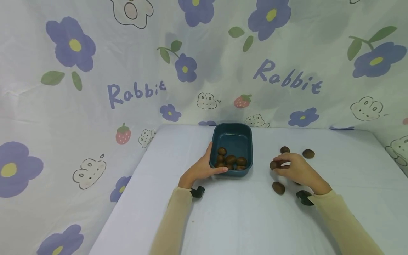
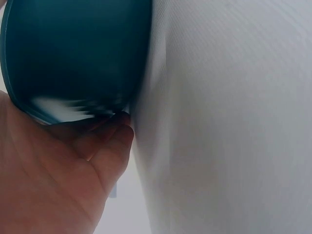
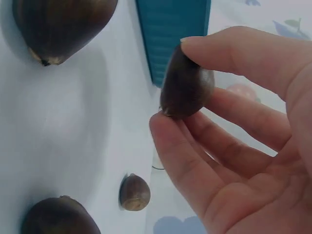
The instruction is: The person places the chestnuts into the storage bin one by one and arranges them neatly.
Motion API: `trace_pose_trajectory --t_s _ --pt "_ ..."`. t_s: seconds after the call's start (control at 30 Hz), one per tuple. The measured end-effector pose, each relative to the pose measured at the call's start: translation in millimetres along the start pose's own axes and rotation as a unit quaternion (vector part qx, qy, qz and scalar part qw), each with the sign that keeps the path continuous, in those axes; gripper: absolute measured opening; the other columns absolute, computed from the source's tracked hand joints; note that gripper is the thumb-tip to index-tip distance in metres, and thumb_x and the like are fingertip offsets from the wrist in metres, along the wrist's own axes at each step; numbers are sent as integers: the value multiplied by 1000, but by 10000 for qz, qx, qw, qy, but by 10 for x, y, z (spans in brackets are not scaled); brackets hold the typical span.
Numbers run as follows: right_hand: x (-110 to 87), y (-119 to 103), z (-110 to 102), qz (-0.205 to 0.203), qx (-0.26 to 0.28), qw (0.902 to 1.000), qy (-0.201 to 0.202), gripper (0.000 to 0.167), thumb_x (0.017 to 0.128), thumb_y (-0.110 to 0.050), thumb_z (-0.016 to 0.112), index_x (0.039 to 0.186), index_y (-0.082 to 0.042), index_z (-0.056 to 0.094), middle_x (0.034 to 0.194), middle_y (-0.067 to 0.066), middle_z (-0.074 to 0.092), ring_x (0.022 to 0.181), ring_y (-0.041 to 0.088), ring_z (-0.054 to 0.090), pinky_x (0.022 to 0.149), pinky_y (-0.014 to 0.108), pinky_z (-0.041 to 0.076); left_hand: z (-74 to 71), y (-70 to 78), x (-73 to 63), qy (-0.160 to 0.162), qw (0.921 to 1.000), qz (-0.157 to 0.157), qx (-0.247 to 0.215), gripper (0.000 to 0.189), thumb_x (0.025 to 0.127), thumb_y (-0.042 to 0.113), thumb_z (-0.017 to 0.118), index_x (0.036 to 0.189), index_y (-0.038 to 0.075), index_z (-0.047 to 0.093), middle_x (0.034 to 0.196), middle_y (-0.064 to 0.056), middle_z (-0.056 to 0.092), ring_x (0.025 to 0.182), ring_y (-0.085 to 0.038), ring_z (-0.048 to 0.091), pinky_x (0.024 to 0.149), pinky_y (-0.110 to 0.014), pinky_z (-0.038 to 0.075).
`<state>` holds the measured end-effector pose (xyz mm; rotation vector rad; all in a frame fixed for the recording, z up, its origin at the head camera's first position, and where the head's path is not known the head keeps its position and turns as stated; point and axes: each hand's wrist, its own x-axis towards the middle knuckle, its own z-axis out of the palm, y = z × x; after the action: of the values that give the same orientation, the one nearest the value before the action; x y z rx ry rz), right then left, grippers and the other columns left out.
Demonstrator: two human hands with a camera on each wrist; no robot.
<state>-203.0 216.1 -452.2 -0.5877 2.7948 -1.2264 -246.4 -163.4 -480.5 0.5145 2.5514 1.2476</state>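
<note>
My left hand [image 1: 202, 168] grips the near left corner of a teal rectangular container [image 1: 234, 140], thumb over the near rim and fingers along its left side. In the left wrist view the fingers touch the container's outer wall [image 2: 83, 48]. Several brown chestnuts [image 1: 231, 159] lie in the near half of the container. To its right, my right hand [image 1: 294, 168] pinches a single chestnut [image 3: 184, 87] between thumb and fingertips; in the right wrist view it appears raised off the table.
Loose chestnuts lie on the white table [image 1: 236, 219] around the right hand: one behind [image 1: 284, 149], one farther right [image 1: 308, 153], one in front [image 1: 278, 188]. Another is mostly hidden under the hand. A printed cloth [image 1: 137, 63] hangs behind and left of the table.
</note>
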Motion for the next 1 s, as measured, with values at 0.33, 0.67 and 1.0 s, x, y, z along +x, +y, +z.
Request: trace_pose_trajectory --t_s 0.33,0.67,1.0 --pt "36 -71 -43 317 259 9985 361 39 91 -13 79 123 5 70 118 19 73 108 33 72 86 29 62 18 -35 32 25 9999 169 15 136 76 73 79 166 31 -14 177 1 6 162 -26 18 126 -62 25" --pt "157 -284 -83 231 280 9986 395 40 92 -21 80 125 0 72 119 18 76 104 33 76 83 29 63 34 -36 -5 26 10000 3 70 136 75 75 78 165 33 -16 177 2 5 162 -26 19 126 -62 26" --pt "412 -433 -45 -57 656 9962 567 34 92 -18 80 121 -1 73 119 15 74 110 32 72 90 32 62 19 -23 -18 42 10000 -19 62 136 75 74 78 165 34 -16 177 2 7 161 -25 21 126 -61 26"
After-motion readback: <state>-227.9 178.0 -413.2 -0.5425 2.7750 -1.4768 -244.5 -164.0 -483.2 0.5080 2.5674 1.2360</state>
